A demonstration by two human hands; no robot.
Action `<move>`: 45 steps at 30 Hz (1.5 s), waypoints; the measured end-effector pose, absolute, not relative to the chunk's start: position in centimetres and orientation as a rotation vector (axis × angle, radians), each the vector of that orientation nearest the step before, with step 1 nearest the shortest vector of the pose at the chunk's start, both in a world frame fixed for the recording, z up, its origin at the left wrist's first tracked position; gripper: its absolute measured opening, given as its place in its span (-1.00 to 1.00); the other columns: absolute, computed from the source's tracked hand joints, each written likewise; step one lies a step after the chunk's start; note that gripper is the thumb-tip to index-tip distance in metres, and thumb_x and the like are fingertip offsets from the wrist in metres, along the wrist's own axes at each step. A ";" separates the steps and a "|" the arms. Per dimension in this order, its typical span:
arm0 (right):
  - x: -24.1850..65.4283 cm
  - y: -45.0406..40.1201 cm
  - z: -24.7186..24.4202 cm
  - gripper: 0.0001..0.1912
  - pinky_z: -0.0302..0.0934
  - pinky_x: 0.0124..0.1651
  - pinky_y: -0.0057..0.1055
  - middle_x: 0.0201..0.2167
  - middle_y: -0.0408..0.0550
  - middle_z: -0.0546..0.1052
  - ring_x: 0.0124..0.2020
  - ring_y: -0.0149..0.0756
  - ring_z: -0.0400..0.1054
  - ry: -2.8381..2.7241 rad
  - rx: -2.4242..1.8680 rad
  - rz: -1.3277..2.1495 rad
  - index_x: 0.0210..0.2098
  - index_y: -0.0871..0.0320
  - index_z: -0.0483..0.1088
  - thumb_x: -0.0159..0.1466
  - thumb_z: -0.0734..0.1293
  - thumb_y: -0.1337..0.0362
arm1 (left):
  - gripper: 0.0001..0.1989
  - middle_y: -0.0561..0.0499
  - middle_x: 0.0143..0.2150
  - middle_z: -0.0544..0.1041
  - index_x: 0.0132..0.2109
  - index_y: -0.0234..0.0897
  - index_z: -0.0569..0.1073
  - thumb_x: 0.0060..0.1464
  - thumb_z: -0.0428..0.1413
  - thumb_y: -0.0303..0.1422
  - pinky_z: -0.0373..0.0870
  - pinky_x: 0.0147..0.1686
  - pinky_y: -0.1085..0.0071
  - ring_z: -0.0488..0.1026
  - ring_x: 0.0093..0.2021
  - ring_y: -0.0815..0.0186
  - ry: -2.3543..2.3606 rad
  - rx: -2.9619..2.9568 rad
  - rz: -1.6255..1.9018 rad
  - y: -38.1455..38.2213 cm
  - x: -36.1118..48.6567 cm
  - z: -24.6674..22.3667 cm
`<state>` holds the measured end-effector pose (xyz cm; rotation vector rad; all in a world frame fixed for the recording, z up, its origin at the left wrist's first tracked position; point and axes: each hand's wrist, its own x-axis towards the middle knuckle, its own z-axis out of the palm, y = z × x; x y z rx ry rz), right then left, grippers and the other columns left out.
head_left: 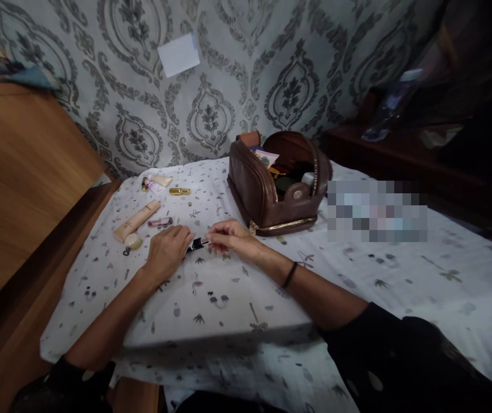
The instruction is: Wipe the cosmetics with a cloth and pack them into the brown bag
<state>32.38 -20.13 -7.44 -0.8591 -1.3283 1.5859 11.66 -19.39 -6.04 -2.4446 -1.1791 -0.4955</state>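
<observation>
Both hands meet over the patterned white cloth, in front of the brown bag. My left hand (167, 252) is closed around one end of a small black item (196, 245). At its other end, the fingers of my right hand (231, 238) are pinched together, close to a thin tip; what they hold is too small to name. Just beyond my left hand lies a pink tube (160, 222). Left of it are a beige tube (137, 221) and a small round cream item (133, 241). A gold tube (179, 191) lies farther back.
The open brown bag (267, 201) holds several items. Small tubes (156, 183) lie at the cloth's back left. A wooden panel (26, 183) borders the left. A clear bottle (390, 109) stands on dark furniture at right; a pixelated patch covers part of the cloth.
</observation>
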 end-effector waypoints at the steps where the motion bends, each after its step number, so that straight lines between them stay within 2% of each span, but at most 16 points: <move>1: 32.4 -20.1 -7.4 -0.66 0.03 -0.61 -0.56 -0.63 -0.18 0.48 -0.65 -0.53 0.25 -1.334 -0.853 1.588 -0.53 0.22 0.45 -0.02 0.53 0.07 | -0.64 -0.04 -0.38 0.52 -0.31 -0.25 0.41 0.41 -0.15 -0.28 0.21 -0.35 0.35 0.44 -0.36 0.25 -1.184 -2.483 -0.516 -19.3 11.3 -6.0; 7: 32.6 -19.8 -7.4 -0.68 0.02 -0.59 -0.54 -0.62 -0.18 0.49 -0.64 -0.53 0.25 -1.255 -0.841 1.495 -0.52 0.22 0.45 0.01 0.50 0.07 | -0.61 -0.01 -0.42 0.51 -0.33 -0.24 0.41 0.38 -0.19 -0.27 0.26 -0.33 0.38 0.44 -0.40 0.27 -1.284 -2.734 -0.580 -19.4 8.0 -6.2; 11: 32.6 -19.6 -7.2 -0.63 0.02 -0.58 -0.54 -0.61 -0.19 0.48 -0.64 -0.54 0.25 -1.195 -0.825 1.493 -0.53 0.21 0.44 0.00 0.54 0.04 | -0.64 0.03 -0.44 0.49 -0.35 -0.24 0.41 0.36 -0.13 -0.22 0.24 -0.35 0.41 0.42 -0.43 0.31 -1.326 -2.889 -0.598 -19.8 7.4 -6.4; 16: 32.2 -19.5 -7.7 -0.57 0.16 -0.45 -0.54 -0.48 -0.20 0.52 -0.53 -0.55 0.31 -0.961 -0.733 1.610 -0.35 0.21 0.53 -0.12 0.63 0.14 | -0.59 0.10 -0.57 0.34 -0.48 -0.22 0.30 0.32 -0.09 -0.18 0.12 -0.45 0.45 0.28 -0.55 0.37 -1.429 -2.918 -0.696 -20.4 8.9 -6.3; 19: 31.9 -19.4 -8.3 -0.49 0.20 -0.40 -0.52 -0.51 -0.23 0.51 -0.51 -0.51 0.34 -0.914 -0.719 1.693 -0.27 0.20 0.53 -0.20 0.66 0.24 | -0.57 0.12 -0.60 0.28 -0.52 -0.22 0.22 0.33 -0.11 -0.20 0.11 -0.46 0.45 0.22 -0.57 0.39 -1.450 -2.912 -0.778 -20.9 10.1 -6.2; 24: 31.6 -19.5 -9.0 -0.51 0.13 -0.47 -0.55 -0.52 -0.22 0.48 -0.54 -0.54 0.25 -1.042 -0.740 1.695 -0.30 0.23 0.54 -0.15 0.65 0.12 | -0.59 0.12 -0.59 0.28 -0.51 -0.22 0.21 0.32 -0.09 -0.20 0.10 -0.45 0.44 0.20 -0.56 0.40 -1.392 -2.979 -0.839 -21.4 11.5 -6.1; 27: 31.5 -19.7 -8.9 -0.47 0.27 -0.35 -0.50 -0.44 -0.19 0.52 -0.44 -0.46 0.37 -1.066 -0.681 1.700 -0.26 0.18 0.50 -0.13 0.64 0.05 | -0.58 0.13 -0.60 0.26 -0.52 -0.22 0.21 0.31 -0.09 -0.20 0.10 -0.47 0.44 0.18 -0.56 0.40 -1.440 -2.951 -0.875 -21.4 11.9 -6.0; 30: 31.5 -20.0 -8.7 -0.45 0.35 -0.21 -0.43 -0.37 -0.16 0.54 -0.33 -0.38 0.45 -1.081 -0.609 1.760 -0.22 0.15 0.44 -0.09 0.62 0.01 | -0.68 0.14 -0.55 0.32 -0.39 -0.22 0.34 0.30 -0.07 -0.19 0.16 -0.44 0.46 0.24 -0.53 0.39 -1.518 -2.834 -1.029 -21.2 12.2 -5.5; 32: 31.5 -20.2 -8.4 -0.46 0.33 -0.25 -0.47 -0.39 -0.19 0.52 -0.36 -0.40 0.44 -1.131 -0.603 1.764 -0.21 0.15 0.43 -0.05 0.61 0.00 | -0.76 0.13 -0.47 0.39 -0.19 -0.22 0.42 0.28 -0.03 -0.18 0.23 -0.39 0.46 0.33 -0.47 0.37 -1.534 -2.768 -1.143 -21.0 12.5 -4.7; 34: 31.5 -20.4 -8.1 -0.47 0.26 -0.35 -0.52 -0.45 -0.24 0.48 -0.43 -0.46 0.37 -1.218 -0.617 1.742 -0.23 0.16 0.46 -0.03 0.59 -0.03 | -0.73 0.11 -0.40 0.44 -0.05 -0.22 0.43 0.25 0.03 -0.16 0.28 -0.32 0.45 0.39 -0.40 0.34 -1.483 -2.783 -1.178 -20.7 12.9 -3.7; 36: 31.5 -20.7 -7.7 -0.48 0.19 -0.42 -0.54 -0.51 -0.27 0.43 -0.49 -0.49 0.29 -1.318 -0.631 1.722 -0.27 0.19 0.49 -0.03 0.57 -0.06 | -0.75 0.09 -0.39 0.47 -0.11 -0.22 0.46 0.25 0.04 -0.16 0.30 -0.28 0.44 0.41 -0.36 0.33 -1.396 -2.904 -1.100 -20.4 13.3 -2.6; 39: 31.3 -21.2 -7.0 -0.46 0.12 -0.44 -0.54 -0.53 -0.26 0.43 -0.51 -0.50 0.25 -1.372 -0.672 1.716 -0.33 0.22 0.50 -0.06 0.57 -0.11 | -0.72 0.10 -0.44 0.46 -0.30 -0.23 0.44 0.28 -0.01 -0.17 0.28 -0.34 0.45 0.38 -0.41 0.34 -1.360 -3.069 -1.006 -20.3 13.7 -1.4; 42: 31.3 -21.9 -6.3 -0.36 0.13 -0.44 -0.54 -0.50 -0.24 0.49 -0.50 -0.46 0.33 -1.255 -0.726 1.743 -0.24 0.19 0.49 -0.11 0.57 -0.16 | -0.71 0.11 -0.46 0.43 -0.33 -0.23 0.40 0.27 0.00 -0.14 0.26 -0.38 0.45 0.34 -0.42 0.34 -1.483 -3.032 -1.157 -20.0 13.7 -0.8; 45: 32.4 -22.8 -5.6 -0.34 0.15 -0.45 -0.53 -0.47 -0.18 0.56 -0.49 -0.42 0.40 -1.276 -0.703 1.806 -0.15 0.16 0.43 -0.06 0.56 -0.16 | -0.70 0.11 -0.47 0.39 -0.37 -0.23 0.37 0.22 0.03 -0.12 0.25 -0.39 0.45 0.32 -0.42 0.34 -1.602 -2.866 -1.404 -19.6 13.5 -0.4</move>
